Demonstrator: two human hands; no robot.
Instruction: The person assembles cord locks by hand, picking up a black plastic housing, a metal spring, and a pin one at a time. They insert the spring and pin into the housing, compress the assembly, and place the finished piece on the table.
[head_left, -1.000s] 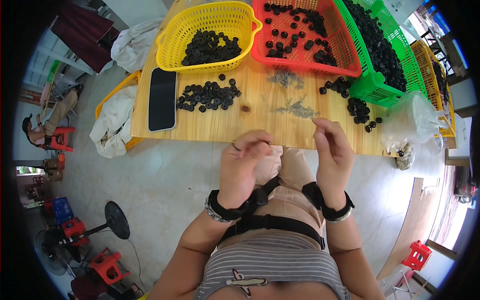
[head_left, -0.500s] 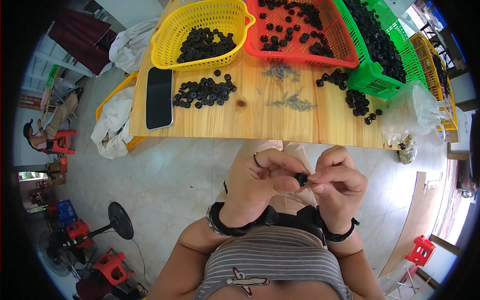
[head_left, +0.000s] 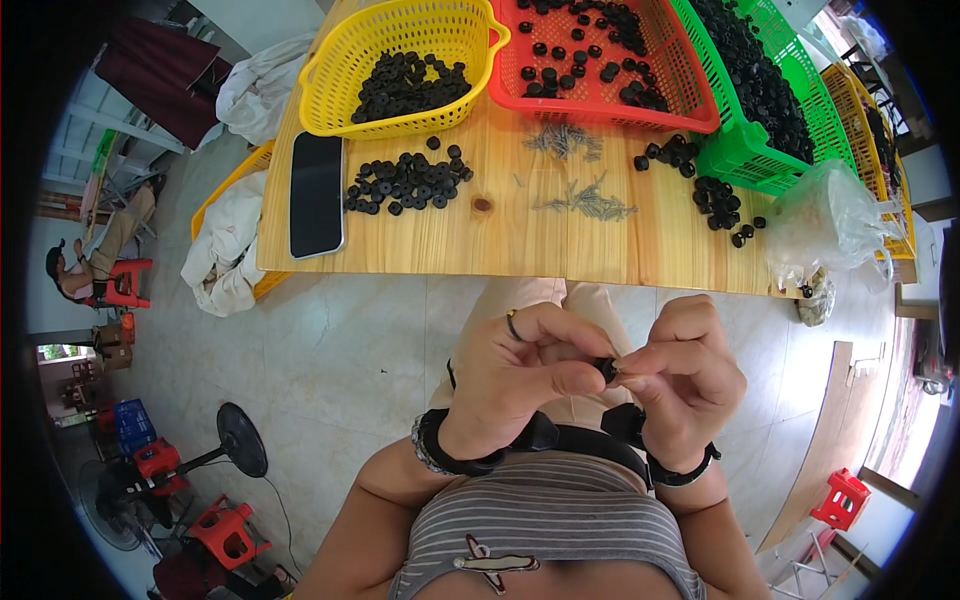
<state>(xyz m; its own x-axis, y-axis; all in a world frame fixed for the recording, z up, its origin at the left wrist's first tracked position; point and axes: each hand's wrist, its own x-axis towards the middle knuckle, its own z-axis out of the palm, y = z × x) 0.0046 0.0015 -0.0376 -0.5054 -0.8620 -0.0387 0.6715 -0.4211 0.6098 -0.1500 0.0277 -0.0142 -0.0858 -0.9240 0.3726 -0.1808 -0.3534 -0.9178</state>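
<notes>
Between the thumb and index finger of my left hand [head_left: 515, 375] is a small black round plastic piece [head_left: 605, 369], held just beyond the table's near edge. My right hand [head_left: 690, 375] meets it from the right, thumb and index finger pinched together at the piece's side. Whatever lies between those right fingertips is too small and covered to make out. Small black discs with center holes [head_left: 410, 182] lie loose on the wooden table [head_left: 440, 248]. Thin grey metal pins [head_left: 590, 203] form two heaps mid-table, with small black round pieces [head_left: 716, 203] to their right.
Along the table's back stand a yellow basket [head_left: 325, 100], a red basket [head_left: 600, 118] and a green crate [head_left: 745, 160], all holding black parts. A phone [head_left: 316, 195] lies at the left, a clear plastic bag [head_left: 825, 220] at the right. A fan [head_left: 241, 440] stands lower left.
My right hand has shifted slightly right and down, its fingertips now closer against the black piece. The left hand has turned the piece a little; it stays in the same grip.
</notes>
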